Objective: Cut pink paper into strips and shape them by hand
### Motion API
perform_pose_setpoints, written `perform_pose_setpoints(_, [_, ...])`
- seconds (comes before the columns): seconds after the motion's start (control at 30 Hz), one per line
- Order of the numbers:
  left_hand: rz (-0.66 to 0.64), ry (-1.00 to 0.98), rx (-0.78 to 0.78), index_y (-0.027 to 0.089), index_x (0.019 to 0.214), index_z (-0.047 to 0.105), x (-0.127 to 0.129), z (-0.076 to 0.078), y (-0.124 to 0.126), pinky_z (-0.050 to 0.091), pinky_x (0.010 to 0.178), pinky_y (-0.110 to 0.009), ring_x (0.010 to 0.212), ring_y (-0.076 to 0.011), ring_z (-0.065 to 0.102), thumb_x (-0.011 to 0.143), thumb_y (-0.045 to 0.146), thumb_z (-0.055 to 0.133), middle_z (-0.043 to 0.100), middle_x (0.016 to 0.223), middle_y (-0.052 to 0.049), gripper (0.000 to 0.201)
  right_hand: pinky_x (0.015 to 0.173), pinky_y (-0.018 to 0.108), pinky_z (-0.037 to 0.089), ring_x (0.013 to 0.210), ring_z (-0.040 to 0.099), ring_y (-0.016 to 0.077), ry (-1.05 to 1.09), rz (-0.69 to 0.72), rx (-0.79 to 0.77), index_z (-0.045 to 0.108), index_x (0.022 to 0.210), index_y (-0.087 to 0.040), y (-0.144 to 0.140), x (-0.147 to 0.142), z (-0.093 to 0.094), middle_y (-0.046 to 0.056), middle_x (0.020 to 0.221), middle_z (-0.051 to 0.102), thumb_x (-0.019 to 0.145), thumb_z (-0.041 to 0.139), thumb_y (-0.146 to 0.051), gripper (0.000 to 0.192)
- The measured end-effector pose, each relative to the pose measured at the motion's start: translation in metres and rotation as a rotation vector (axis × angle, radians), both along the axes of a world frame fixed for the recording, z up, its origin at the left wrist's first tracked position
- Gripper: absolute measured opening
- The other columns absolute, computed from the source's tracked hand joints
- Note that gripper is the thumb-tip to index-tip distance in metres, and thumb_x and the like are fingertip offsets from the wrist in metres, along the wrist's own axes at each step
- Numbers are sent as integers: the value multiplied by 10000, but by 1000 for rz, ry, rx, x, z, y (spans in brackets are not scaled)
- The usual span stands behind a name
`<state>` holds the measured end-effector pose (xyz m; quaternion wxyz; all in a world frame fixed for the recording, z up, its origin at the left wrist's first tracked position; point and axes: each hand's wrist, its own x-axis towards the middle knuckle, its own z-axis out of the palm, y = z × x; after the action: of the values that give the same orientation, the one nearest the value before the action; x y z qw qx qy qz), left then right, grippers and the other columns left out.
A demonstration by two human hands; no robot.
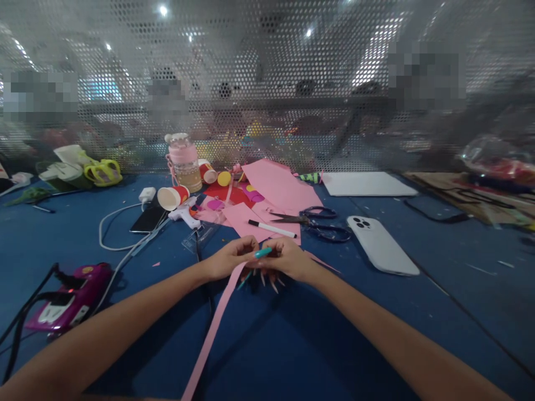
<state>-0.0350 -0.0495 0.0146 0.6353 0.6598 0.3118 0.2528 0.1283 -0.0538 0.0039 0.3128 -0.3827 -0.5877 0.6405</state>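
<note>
A long pink paper strip [217, 323] runs from between my fingers down to the bottom edge of the view. My left hand [232, 258] is closed on its upper end. Against it, my right hand [288, 259] is also closed, its fingertips meeting the left ones at the same end of the strip. Long painted nails, some teal, show at the fingertips. What the fingers do with the strip's end is partly hidden. Just beyond the hands lie a white marker [272, 229] with a black cap, pink paper sheets [280, 186] and open dark-handled scissors [321, 224].
A white phone [382, 245] lies right of my hands. Leftward are a glue gun [186, 214], a paper cup [173, 197], a water bottle [184, 164] and a purple power strip [71, 298] with cables. A perforated metal screen [267, 83] stands behind the blue table [267, 356].
</note>
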Motion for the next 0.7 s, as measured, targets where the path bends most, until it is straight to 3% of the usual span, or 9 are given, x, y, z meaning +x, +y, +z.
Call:
perform_pose_setpoints(0.2, [153,152,259,177,664,405,2,-1,-3,284,439,-196,467,-68,367,768,507,456,413,547,60,350,328,202,348,321,476,80,1,-103,55,505,565,-156,3,-3,-2,-32,457,550,513,728,-482,398])
perform_pose_setpoints(0.33, [306,239,443,184,634,389,4,-4,-2,273,464,-200,471,-74,353,809,396,395,382,516,64,275,404,212,363,417,456,78,-42,-193,271,498,605,-173,2,-6,-7,-66,494,498,422,798,-402,419])
perform_pose_setpoints(0.4, [357,248,451,189,633,381,4,-6,-2,269,454,-199,448,-74,356,804,375,400,383,489,69,254,408,211,343,432,429,75,-63,-241,335,492,615,-178,-1,-9,-7,-69,502,477,424,799,-411,430])
perform_pose_setpoints(0.57, [431,223,418,200,675,372,4,-9,-5,280,413,-192,388,-72,363,833,367,359,393,463,79,230,364,227,322,383,437,97,54,-346,193,447,590,-201,-11,-19,-1,-43,459,470,663,524,-639,451])
perform_pose_setpoints(0.7, [515,195,436,203,677,363,8,-11,-10,285,400,-189,380,-71,363,838,346,354,381,460,84,216,354,227,338,375,468,109,217,-426,62,484,651,-200,-16,-26,-1,-42,460,501,661,567,-592,400])
